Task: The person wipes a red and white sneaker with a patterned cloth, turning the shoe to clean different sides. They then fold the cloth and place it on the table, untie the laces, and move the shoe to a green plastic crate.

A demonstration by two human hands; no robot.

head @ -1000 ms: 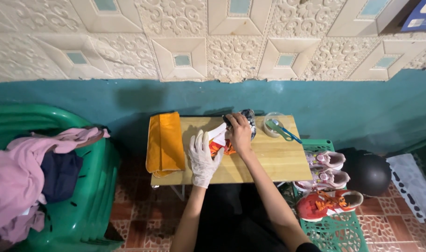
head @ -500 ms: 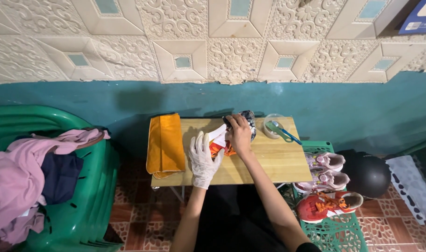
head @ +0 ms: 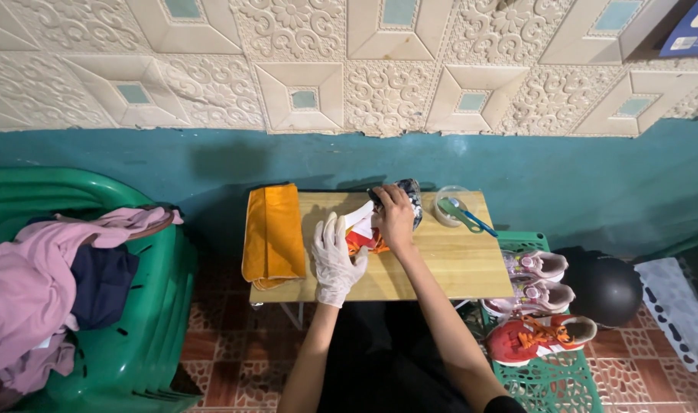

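Gripping with both hands, the person is working on a red and white sneaker [head: 360, 229] lying on its side near the middle of the small wooden tabletop [head: 448, 264]. The left hand [head: 335, 256], in a white glove, is curling around the shoe's near side, seemingly steadying it so it cannot slide. The bare right hand [head: 396, 218] is pressing down on the shoe's far end, fingers folded over a dark patterned cloth [head: 410, 200]; the grip looks closed on it, though how tightly is hard to tell. The glove is probably sparing that hand from dirt or cleaner.

An orange towel [head: 273, 233] is draping over the tabletop's left edge, within easy reach. A clear bowl [head: 450, 205] holding a green and a blue brush [head: 468, 216] is sitting at the back right corner. To the right, a green crate [head: 551, 378] is carrying a pair of pink sneakers [head: 538, 277] and another red sneaker [head: 538, 336], beside a black helmet [head: 605, 287]. Stacked green chairs [head: 146, 306] on the left are holding a heap of clothes [head: 39, 279].
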